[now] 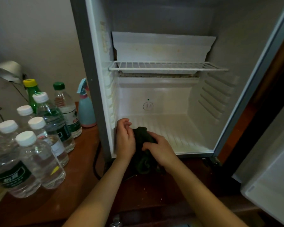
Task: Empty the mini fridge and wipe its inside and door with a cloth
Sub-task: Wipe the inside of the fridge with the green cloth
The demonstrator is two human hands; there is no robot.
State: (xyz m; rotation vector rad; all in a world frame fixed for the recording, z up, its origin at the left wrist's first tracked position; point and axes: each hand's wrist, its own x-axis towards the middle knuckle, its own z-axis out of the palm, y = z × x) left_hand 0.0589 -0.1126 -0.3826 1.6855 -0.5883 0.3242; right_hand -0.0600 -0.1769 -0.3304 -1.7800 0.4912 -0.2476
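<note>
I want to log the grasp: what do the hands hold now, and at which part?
The right hand grips the dark cloth at its bunched middle. The left hand lies against it; whether it grips cannot be told.

At the open mini fridge's (179, 128) front edge, the right hand (161, 149) grips a dark green cloth (143, 164); the left hand (125, 140), fingers curled, lies just beside it.
</note>
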